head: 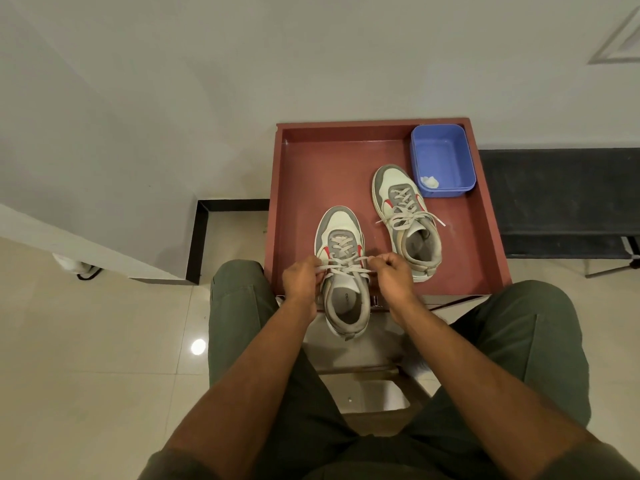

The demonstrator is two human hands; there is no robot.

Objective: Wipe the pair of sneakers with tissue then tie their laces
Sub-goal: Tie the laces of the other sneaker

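Two white and grey sneakers with red accents stand on a red-brown tray table (pixel 304 174). The near sneaker (pixel 341 233) hangs over the table's front edge, heel toward me. My left hand (pixel 300 277) pinches its lace on the left side and my right hand (pixel 393 271) pinches the lace on the right, the lace stretched between them across the tongue. The far sneaker (pixel 403 216) sits to the right with its laces lying loose across it. A crumpled tissue (pixel 429 181) lies inside a blue plastic tub (pixel 441 157).
The blue tub stands in the table's back right corner, beside the far sneaker's toe. My knees in green trousers flank the table's front edge. A dark bench (pixel 554 199) is on the right. The white wall is close behind, tiled floor to the left.
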